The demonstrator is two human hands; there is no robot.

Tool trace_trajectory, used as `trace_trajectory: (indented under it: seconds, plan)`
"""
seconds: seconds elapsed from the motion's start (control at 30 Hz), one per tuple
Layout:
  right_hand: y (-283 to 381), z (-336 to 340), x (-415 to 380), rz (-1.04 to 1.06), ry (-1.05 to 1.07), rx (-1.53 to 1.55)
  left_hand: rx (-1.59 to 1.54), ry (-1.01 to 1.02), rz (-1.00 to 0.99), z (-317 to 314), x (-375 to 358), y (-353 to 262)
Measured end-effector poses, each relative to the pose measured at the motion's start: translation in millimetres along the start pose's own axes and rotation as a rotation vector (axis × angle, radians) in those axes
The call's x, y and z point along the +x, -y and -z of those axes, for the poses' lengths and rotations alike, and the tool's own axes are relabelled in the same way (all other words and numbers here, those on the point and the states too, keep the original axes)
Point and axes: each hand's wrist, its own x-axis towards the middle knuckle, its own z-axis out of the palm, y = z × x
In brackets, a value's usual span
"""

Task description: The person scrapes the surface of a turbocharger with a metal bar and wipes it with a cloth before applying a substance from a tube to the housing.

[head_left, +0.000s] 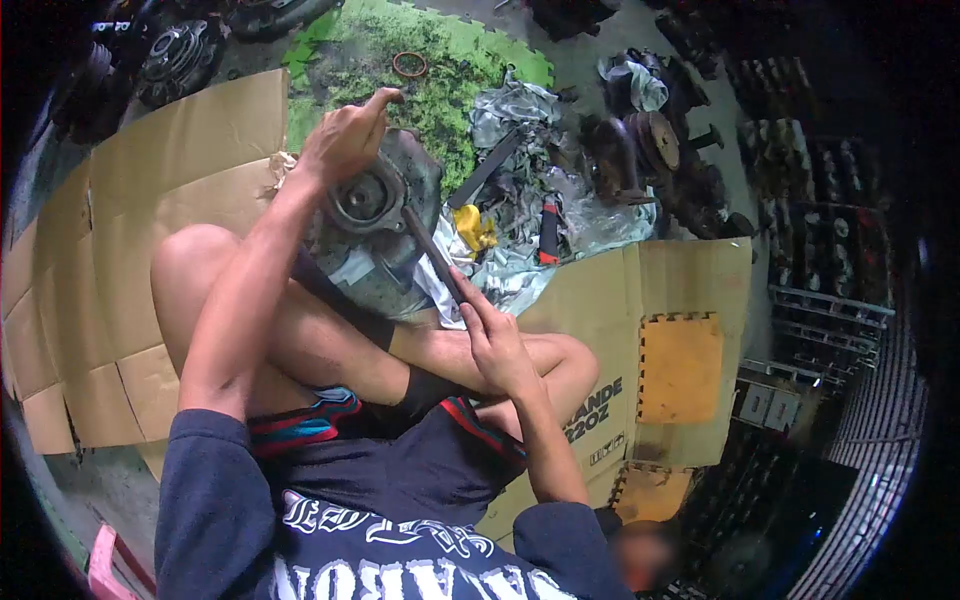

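Note:
I sit cross-legged with a greasy metal housing (415,160) in front of my legs. A round metal part with a ring-shaped opening (362,197) lies on it. My right hand (497,345) grips a long dark flat bar (435,255), whose far end meets the right edge of the round part. Above the housing, my left hand (345,140) is closed, its fingers curled and a dark fingertip pointing right. Whatever it may hold is too small to make out. An orange-brown ring (409,65) rests on the green mat beyond.
Flattened cardboard (190,150) covers the floor at left and right. Grimy green foam mat (440,50) lies ahead. To the right are dirty rags (515,105), a yellow cloth (474,228), a red-and-black handle (549,232) and rusty machine parts (655,140). Metal racks (830,320) stand farther right.

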Motion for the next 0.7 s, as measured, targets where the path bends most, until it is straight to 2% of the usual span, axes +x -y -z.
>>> trace_trajectory:
  seconds: [0.2, 0.27, 0.3, 0.43, 0.53, 0.6, 0.63, 0.7]
  plan:
    - [0, -6, -8, 0.004, -0.004, 0.013, 0.026, 0.065, 0.049, 6, 1, -6]
    - [-1, -8, -11, -0.054, -0.018, 0.073, 0.015, 0.082, 0.071, 7, 3, -5]
    - [-13, -16, -12, 0.089, -0.124, -0.061, 0.009, 0.063, 0.062, 6, 2, -3]
    - [-23, -21, -21, -0.039, -0.16, 0.008, 0.012, 0.047, 0.045, 6, 5, -5]
    - [-37, -25, -26, 0.035, -0.266, 0.035, 0.004, 0.043, 0.063, 4, 8, -7]
    - [-38, -22, -29, -0.201, -0.269, 0.214, 0.008, 0.044, 0.062, 5, 8, -6]
    - [-39, -26, -25, -0.15, -0.331, 0.413, 0.011, 0.047, 0.06, 5, 8, -6]
    - [-47, -23, -17, -0.161, -0.368, 0.489, 0.013, 0.065, 0.07, 5, 9, -4]
